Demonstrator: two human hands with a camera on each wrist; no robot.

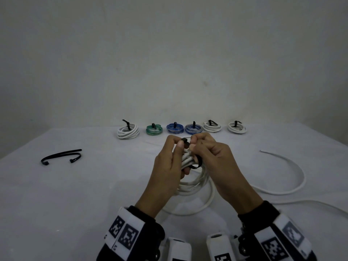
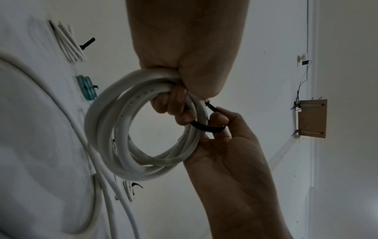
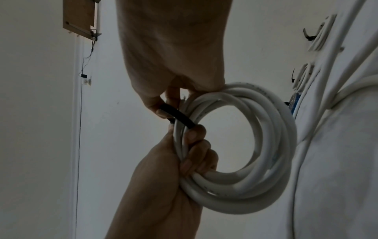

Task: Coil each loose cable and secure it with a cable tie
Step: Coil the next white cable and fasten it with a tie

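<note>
Both hands raised over the table (image 1: 56,194), meeting at a white coil (image 2: 143,129). Left hand (image 1: 167,166) curls its fingers (image 3: 194,145) round the bundled strands, thumb up at the black tie (image 1: 195,162). Right hand (image 1: 212,157) pinches the tie, which loops loosely round the coil. Loose cable (image 1: 282,185) trails right. Six tied coils (image 1: 180,128) in a row at the far edge; spare ties (image 1: 60,156) lie left.

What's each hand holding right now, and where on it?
Left hand grips the white coil at its top, fingers through the loops. Right hand pinches the black tie wrapped around that same spot.
</note>
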